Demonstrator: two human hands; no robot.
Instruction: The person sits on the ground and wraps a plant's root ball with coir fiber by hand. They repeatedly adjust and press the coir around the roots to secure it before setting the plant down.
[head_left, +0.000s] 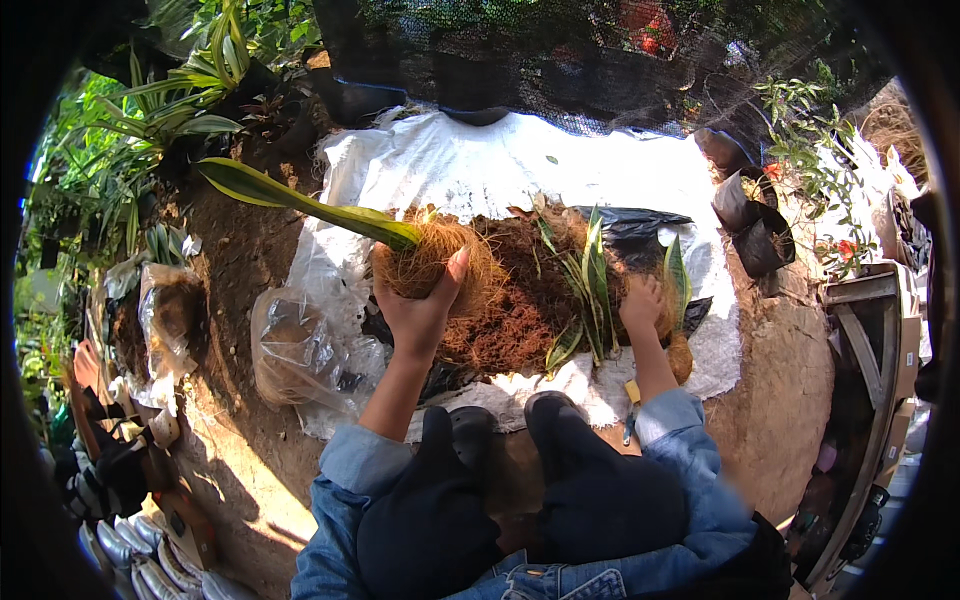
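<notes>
My left hand grips from below a ball of coconut fibre, from which a long yellow-edged snake plant leaf sticks out to the left. On the right, my right hand has its fingers curled down against brown fibre; what lies under them is hidden. Beside it stand several snake plant leaves, and just right of it a single leaf rises by a smaller fibre ball. Between the hands lies a heap of loose reddish-brown coir.
Everything rests on a white woven sheet. A clear plastic bag lies left, black plastic behind the heap. A yellow-handled tool is near my knees. Black grow bags and a wooden frame stand right; another person's foot shows left.
</notes>
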